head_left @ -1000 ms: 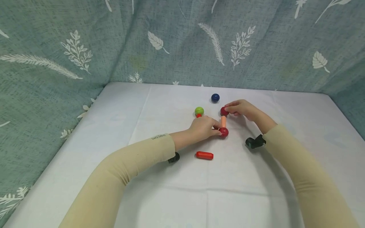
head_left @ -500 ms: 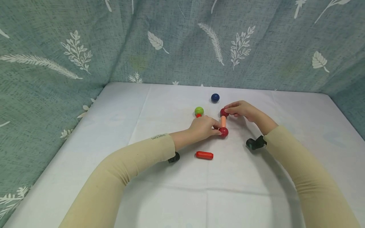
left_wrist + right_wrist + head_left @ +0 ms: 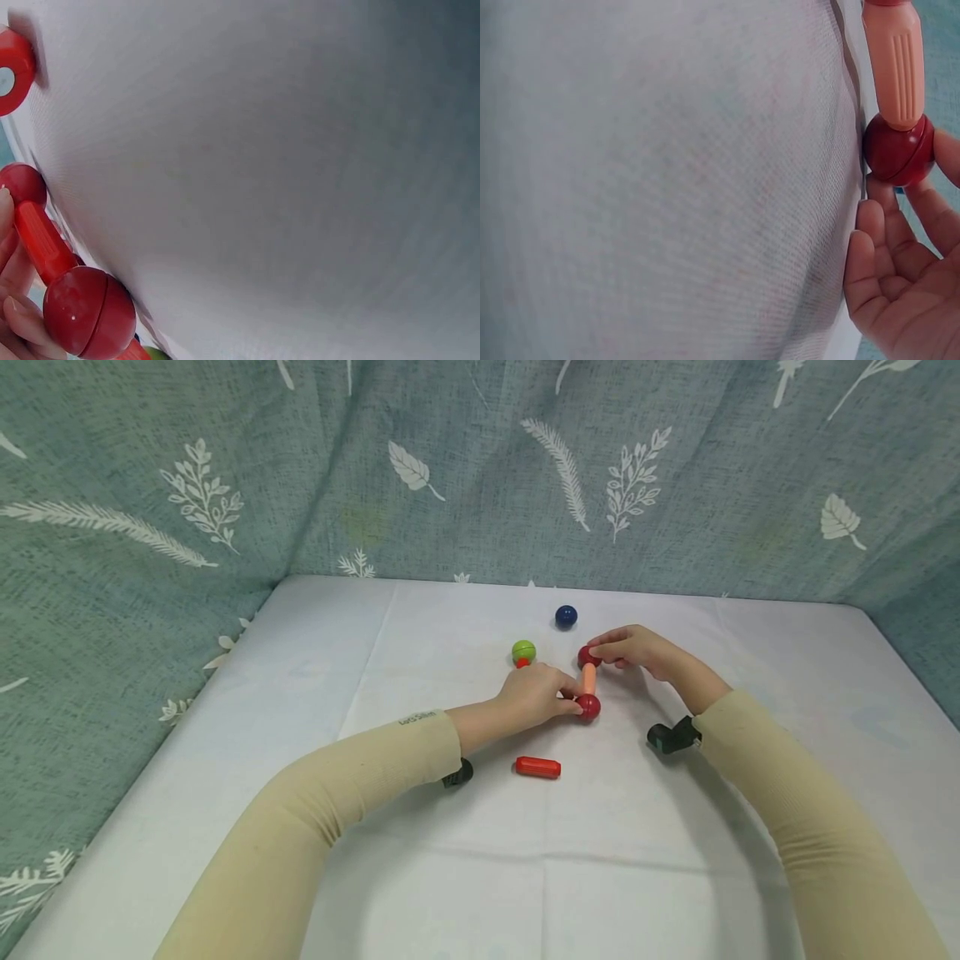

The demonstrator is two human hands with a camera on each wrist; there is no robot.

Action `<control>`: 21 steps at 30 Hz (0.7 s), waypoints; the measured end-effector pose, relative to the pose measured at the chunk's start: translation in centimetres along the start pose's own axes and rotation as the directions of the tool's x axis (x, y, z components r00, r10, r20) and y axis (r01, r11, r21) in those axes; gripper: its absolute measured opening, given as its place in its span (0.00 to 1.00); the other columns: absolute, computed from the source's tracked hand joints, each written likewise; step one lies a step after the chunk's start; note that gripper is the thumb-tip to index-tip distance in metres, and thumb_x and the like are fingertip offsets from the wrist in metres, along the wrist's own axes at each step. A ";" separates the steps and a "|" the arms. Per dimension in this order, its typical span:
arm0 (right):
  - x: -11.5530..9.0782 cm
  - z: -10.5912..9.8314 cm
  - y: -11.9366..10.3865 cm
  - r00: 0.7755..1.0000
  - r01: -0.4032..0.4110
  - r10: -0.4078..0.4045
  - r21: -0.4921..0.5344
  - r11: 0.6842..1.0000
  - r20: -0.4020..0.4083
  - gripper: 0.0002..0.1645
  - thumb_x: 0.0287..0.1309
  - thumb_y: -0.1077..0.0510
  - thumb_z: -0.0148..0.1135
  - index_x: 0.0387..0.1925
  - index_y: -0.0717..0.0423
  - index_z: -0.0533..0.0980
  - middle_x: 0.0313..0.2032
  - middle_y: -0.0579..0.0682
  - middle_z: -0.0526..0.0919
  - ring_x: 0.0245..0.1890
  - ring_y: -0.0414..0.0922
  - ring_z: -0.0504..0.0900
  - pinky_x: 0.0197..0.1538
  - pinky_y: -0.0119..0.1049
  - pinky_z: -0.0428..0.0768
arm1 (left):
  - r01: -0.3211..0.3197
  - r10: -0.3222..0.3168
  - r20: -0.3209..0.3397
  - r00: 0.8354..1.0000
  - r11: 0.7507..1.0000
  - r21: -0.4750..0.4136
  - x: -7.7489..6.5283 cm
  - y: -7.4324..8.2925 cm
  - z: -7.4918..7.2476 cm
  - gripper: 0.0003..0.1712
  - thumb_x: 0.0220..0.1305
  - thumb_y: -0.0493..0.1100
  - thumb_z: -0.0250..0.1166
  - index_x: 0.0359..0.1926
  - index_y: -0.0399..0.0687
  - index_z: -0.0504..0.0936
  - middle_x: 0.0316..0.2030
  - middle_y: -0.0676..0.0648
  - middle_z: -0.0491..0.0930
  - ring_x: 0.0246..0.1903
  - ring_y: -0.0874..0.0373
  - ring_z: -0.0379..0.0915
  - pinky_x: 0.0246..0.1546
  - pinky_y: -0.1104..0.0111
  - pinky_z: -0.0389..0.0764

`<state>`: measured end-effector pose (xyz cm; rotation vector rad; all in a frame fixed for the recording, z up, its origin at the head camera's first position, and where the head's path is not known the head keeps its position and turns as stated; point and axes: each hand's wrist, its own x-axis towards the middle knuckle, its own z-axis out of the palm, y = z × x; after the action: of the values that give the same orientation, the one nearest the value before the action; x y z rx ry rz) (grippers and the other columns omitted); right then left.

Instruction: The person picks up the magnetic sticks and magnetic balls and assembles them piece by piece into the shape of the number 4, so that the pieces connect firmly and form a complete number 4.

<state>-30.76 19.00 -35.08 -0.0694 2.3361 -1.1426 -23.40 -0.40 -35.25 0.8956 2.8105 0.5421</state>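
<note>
My left hand pinches the near red ball between thumb and fingers. From this ball a peach rod runs away from me to a darker red ball. My right hand holds that far ball at thumb and fingertips, and in the right wrist view the peach rod meets the ball. Largely hidden behind my left hand in the head view, a red rod joins two red balls in the left wrist view, the larger-looking ball closest to the camera.
A green ball with a red rod sits just beyond my left hand. A dark blue ball lies farther back. Nearer me is a loose red rod. Everything rests on a white cloth before a leaf-patterned curtain.
My right hand has brought the far red ball slightly toward me, against the end of the peach rod. The left hand has stayed almost still on the near ball.
</note>
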 end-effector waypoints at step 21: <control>-0.6 -0.8 0.6 0.999 0.033 -0.033 -0.012 0.999 0.003 0.30 0.64 0.49 0.49 0.63 0.60 0.62 0.57 0.62 0.69 0.51 0.51 0.71 0.53 0.39 0.71 | 0.007 -0.007 0.013 1.000 1.000 -0.008 0.0 0.0 0.0 0.19 0.54 0.52 0.66 0.48 0.55 0.82 0.42 0.56 0.83 0.37 0.65 0.73 0.33 0.77 0.71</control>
<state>-30.54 20.12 -34.91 -0.1140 2.3474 -1.1428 -23.43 -0.39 -35.22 0.8847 2.7969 0.5445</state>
